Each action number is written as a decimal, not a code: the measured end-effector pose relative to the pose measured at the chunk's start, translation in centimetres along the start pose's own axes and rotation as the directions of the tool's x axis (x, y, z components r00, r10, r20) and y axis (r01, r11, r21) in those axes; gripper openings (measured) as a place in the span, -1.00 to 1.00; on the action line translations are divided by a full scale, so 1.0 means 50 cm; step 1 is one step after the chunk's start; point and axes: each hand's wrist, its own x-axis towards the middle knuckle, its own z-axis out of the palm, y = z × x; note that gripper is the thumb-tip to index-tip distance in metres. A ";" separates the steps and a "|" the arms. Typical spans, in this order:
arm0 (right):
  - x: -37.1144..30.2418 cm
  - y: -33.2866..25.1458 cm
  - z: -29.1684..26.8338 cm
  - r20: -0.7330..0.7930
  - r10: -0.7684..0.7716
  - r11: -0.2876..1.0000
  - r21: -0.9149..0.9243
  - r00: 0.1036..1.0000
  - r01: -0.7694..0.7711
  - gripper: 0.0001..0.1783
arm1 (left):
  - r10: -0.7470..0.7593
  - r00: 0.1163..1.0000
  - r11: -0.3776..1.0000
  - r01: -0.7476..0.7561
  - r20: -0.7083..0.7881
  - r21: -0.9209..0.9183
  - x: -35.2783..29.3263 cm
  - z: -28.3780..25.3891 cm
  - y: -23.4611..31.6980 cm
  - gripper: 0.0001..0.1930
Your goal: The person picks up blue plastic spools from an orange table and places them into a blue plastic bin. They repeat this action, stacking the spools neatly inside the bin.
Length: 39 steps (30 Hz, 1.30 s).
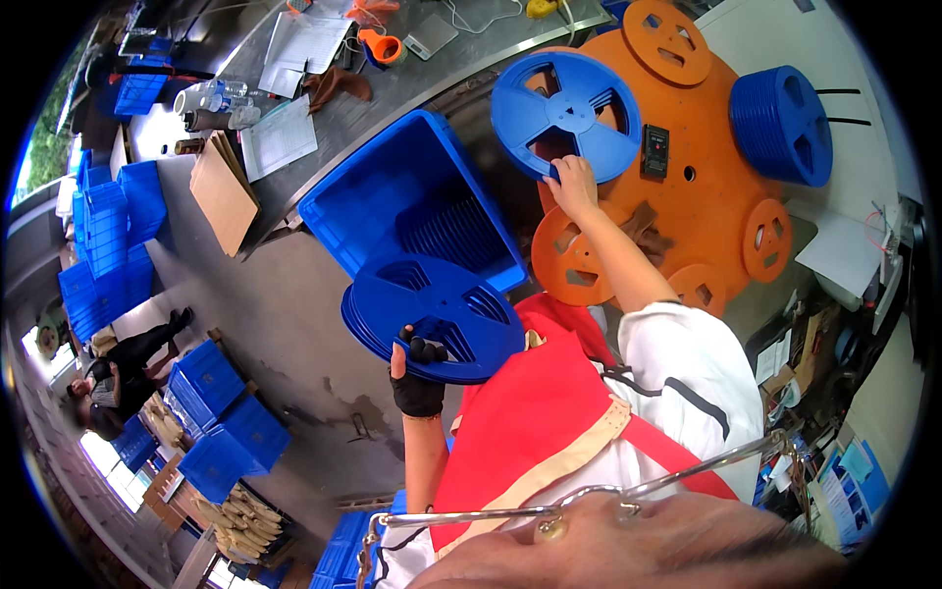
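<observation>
My left hand [420,378], in a black glove with the thumb bare, grips a small stack of blue plastic reels [432,285] through a cutout of the top one. Beside the stack stands a deep blue bin [339,221] with more blue reels [461,236] lined up inside. My bare right hand [574,184] pinches the near rim of another blue reel [569,113]. That reel sits at the left side of an orange round turntable [677,201]; whether others lie beneath it is hidden.
On the turntable's right stands a stack of blue reels [780,128] with two black rods sticking out. Orange discs [667,41] ring the turntable, and a small black box [654,150] lies on it. A metal bench [392,93] runs behind the bin. A person [123,378] is far left.
</observation>
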 end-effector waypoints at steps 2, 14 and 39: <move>-0.016 -0.010 -0.044 -0.201 -0.040 0.987 0.144 0.979 0.070 -0.71 | -0.021 0.999 1.000 0.021 0.034 -0.007 0.010 0.007 -0.003 -0.60; -0.135 -0.070 -0.240 0.287 0.602 -0.422 0.906 0.745 -0.008 -0.57 | -0.226 0.923 0.966 0.173 0.311 0.190 0.063 0.065 -0.002 -0.38; -0.015 0.001 0.074 0.266 0.149 0.965 -0.247 0.952 -0.082 -0.44 | 0.037 0.999 0.998 -0.035 -0.032 0.053 0.005 -0.023 0.023 -0.63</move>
